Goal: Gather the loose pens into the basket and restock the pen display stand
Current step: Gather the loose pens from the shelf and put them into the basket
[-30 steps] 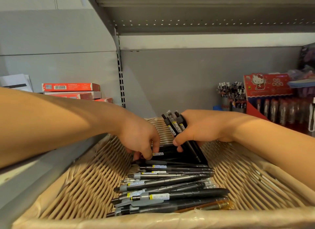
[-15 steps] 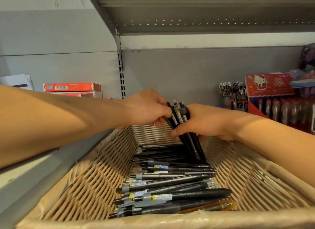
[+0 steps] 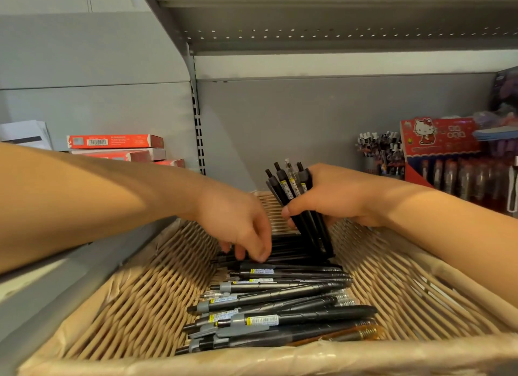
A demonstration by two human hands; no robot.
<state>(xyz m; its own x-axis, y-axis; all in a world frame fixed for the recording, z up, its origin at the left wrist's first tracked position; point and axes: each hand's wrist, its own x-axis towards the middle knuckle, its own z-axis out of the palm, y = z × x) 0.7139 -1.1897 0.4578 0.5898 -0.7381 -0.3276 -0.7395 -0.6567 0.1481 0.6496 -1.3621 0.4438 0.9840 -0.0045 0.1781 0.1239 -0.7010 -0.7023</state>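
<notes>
A: What are the hands doing?

B: The right hand [image 3: 333, 196], right of centre, has fingers and thumb curled round a bundle of black pens [image 3: 291, 190]. Their clicker ends stick up above the fist and the barrels slant down into the basket. The left hand [image 3: 238, 221], at centre, reaches down with its fingers bent, the tips touching dark pens at the far end of the heap. I cannot tell whether it pinches one or only rests on them.

A: And the basket?

B: The woven basket [image 3: 134, 314] fills the lower half of the frame, its pale rim along the bottom edge. A pile of loose pens [image 3: 280, 300] lies across its floor, mostly black and grey with yellow-striped labels, plus one amber pen [image 3: 356, 333] nearest the front rim.

A: Anything around it?

B: Red boxes [image 3: 115, 141] are stacked on the grey shelf at middle left. At right stands a cup of pens [image 3: 378, 151], and beside it a red pen display stand [image 3: 443, 148] with a cartoon cat on its header, pens lined up in its front. Both forearms cross over the basket's far corners.
</notes>
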